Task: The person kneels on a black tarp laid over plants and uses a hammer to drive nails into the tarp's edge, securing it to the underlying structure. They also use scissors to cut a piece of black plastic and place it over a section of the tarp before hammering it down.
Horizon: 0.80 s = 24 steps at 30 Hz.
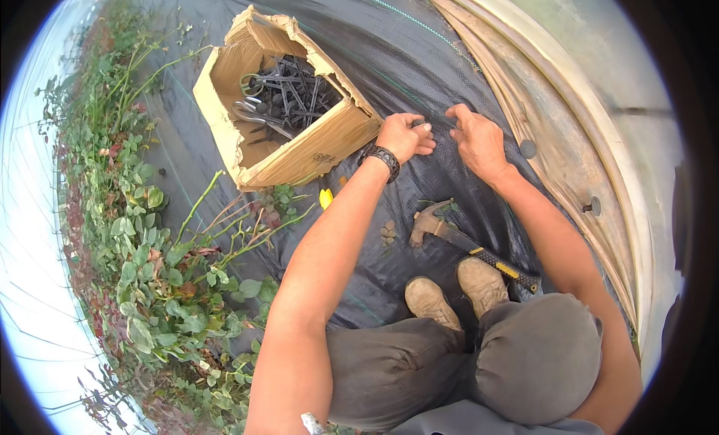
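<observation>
My left hand (405,136), with a dark braided bracelet at the wrist, pinches a black plastic ground peg (418,122); only its dark head shows clearly. Facing it is my right hand (477,140), thumb and forefinger curled just above the black woven ground cover (413,174). Whether anything thin and dark lies between those right fingertips is not clear. Left of my hands stands a torn cardboard box (314,154), holding a heap of black ground pegs (297,92). A claw hammer (458,237) lies on the cover near my shoes.
Leafy rose plants (151,278) run along the left, some stems reaching towards the box. On the right, pale plastic sheeting (567,154) borders the cover, with round black peg heads (527,149) along it. Scissors (261,116) rest in the box. A yellow bud (326,198) sits beside my left forearm.
</observation>
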### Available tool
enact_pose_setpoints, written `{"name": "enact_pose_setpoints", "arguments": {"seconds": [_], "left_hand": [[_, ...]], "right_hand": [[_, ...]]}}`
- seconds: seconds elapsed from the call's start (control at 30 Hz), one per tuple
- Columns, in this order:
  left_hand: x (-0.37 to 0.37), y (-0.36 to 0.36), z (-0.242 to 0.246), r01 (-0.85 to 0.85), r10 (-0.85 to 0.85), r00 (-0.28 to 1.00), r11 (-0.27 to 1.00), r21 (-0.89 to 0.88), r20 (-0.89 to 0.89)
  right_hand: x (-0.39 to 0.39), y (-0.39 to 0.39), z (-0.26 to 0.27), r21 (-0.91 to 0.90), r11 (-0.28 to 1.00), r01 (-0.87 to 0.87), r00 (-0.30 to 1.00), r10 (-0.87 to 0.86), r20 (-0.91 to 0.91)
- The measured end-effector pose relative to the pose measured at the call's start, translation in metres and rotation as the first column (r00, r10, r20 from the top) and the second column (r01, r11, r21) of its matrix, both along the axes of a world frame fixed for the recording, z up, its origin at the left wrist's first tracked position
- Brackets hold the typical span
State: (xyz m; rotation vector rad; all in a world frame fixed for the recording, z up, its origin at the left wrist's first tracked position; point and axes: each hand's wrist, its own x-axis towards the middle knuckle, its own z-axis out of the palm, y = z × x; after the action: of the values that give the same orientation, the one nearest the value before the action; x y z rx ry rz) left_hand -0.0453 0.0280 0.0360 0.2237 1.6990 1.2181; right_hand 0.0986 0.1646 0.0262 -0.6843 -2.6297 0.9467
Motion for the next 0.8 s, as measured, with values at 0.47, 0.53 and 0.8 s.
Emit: {"name": "enact_pose_setpoints", "arguments": {"seconds": [0.47, 0.53, 0.8], "left_hand": [[0.001, 0.006, -0.016, -0.198, 0.208, 0.973, 0.974, 0.108, -0.096], [-0.002, 0.007, -0.019, -0.247, 0.259, 0.962, 0.961, 0.127, -0.09], [-0.006, -0.003, -0.024, 0.013, -0.001, 0.964, 0.999, 0.042, -0.267]], "right_hand": [[0.003, 0.0, 0.003, 0.046, 0.998, -0.03, 1.0, 0.03, -0.002], [-0.001, -0.003, 0.005, 0.043, 0.999, -0.031, 0.999, 0.032, -0.011], [0.001, -0.002, -0.003, 0.061, 0.998, -0.03, 0.999, 0.031, -0.021]]}}
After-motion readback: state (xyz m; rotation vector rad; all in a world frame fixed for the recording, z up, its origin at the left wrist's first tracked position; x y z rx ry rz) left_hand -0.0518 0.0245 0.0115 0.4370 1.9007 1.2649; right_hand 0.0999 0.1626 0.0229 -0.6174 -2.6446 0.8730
